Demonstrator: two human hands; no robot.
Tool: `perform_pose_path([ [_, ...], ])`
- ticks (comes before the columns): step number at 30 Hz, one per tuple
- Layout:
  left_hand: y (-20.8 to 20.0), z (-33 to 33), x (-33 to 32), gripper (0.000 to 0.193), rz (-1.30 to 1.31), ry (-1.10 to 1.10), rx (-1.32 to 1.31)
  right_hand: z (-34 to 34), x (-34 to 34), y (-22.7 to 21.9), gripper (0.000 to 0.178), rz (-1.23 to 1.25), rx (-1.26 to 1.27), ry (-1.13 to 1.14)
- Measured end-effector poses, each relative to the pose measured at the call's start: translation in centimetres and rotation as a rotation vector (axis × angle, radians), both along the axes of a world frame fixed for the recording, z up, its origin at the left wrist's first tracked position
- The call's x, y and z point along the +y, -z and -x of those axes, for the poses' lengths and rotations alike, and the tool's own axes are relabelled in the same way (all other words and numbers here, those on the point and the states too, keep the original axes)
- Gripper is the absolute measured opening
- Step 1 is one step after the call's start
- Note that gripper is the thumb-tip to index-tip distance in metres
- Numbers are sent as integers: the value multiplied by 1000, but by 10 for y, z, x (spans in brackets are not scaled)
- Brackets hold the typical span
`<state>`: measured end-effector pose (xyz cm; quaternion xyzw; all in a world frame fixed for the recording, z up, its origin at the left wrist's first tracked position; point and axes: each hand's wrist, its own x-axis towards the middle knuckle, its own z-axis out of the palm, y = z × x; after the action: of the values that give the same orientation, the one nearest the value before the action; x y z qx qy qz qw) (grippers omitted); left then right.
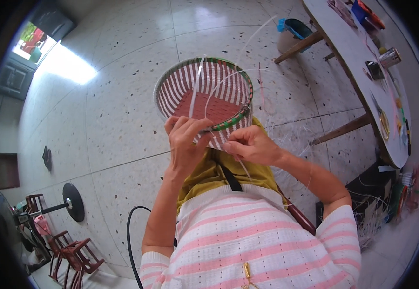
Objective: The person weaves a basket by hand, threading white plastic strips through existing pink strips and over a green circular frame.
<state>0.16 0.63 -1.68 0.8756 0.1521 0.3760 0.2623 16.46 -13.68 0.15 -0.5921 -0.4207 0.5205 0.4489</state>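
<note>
A round woven basket [170, 92] in red and white, its rim partly wrapped in green, stands against my lap. My left hand [184, 139] is closed over the near side of the rim, fingers inside and thumb toward the front. Just right of it, my right hand [252, 144] pinches a thin pale strip [243, 166] close to the basket's outer wall; its tail hangs below the fingers. A flat white strip [197, 83] crosses the opening from the far rim toward my left hand. Another thin white strand [248, 44] arcs up and away beyond the basket.
At right stands a table [354, 58] on wooden legs, with a can [390, 57] and small tools on top. Loose clear strands lie on the floor beneath. A blue-lined bin [298, 29] is at the far right; red chairs [80, 255] and a round-based stand [74, 202] are at left.
</note>
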Motion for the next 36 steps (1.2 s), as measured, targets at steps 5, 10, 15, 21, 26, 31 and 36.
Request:
perform_pose_path([
  [5,4,0,-2,29,-39,-34,38,-3,8,-7,22,-51,167,-34],
  [10,3,1,-6,25,-78,-13,74,-3,28,-34,24,153,310,65],
  [15,3,-7,-14,19,-135,-78,64,-22,48,-45,20,225,427,61],
  [21,-2,-17,-4,20,-71,-16,28,-75,34,-23,17,-358,-449,318],
  [26,-1,-12,9,18,-5,-16,51,-69,26,-21,27,-253,-511,81],
  [31,6,-7,8,19,-20,-42,65,-61,23,-20,18,-308,-685,151],
  [36,4,-10,1,21,-25,-33,56,-38,15,14,9,-362,-475,385],
])
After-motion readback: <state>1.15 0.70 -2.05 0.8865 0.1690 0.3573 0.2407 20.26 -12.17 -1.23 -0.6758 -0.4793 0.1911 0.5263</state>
